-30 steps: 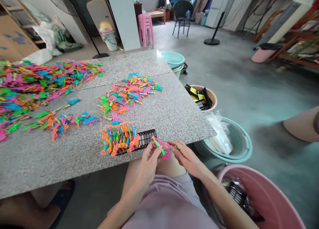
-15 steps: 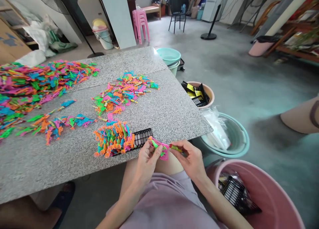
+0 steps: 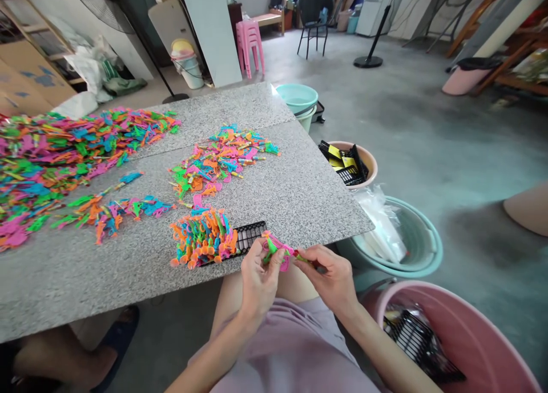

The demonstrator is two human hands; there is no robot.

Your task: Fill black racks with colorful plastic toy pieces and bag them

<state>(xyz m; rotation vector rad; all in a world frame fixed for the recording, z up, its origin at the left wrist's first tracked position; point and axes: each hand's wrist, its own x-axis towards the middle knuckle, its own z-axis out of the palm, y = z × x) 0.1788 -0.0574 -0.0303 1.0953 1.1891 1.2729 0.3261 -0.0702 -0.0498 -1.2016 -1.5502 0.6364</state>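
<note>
My left hand (image 3: 260, 279) pinches a small pink, green and orange plastic toy (image 3: 277, 248) above my lap, at the table's front edge. My right hand (image 3: 333, 274) is closed on a thin yellow-green stick (image 3: 305, 260) with a red end, which meets the toy's right side. Whether the two are joined I cannot tell. Just left of my hands lies a black slotted tray (image 3: 252, 234) with a tight row of bright plastic toys (image 3: 203, 238) standing in its left part; the slots at its right end show bare.
Loose colourful toys form a middle pile (image 3: 225, 156) and a bigger heap (image 3: 85, 142) on the granite table (image 3: 308, 193). To the right stand a tub of black trays (image 3: 370, 182), a teal basin (image 3: 434, 250) with plastic bags and a pink bin (image 3: 475, 324). Another person's foot (image 3: 117, 347) shows lower left.
The view has swung slightly left, so everything sits further right. Both hands keep their hold, the right fingers still at the toy's right side. A leg at the right edge has moved further out of view.
</note>
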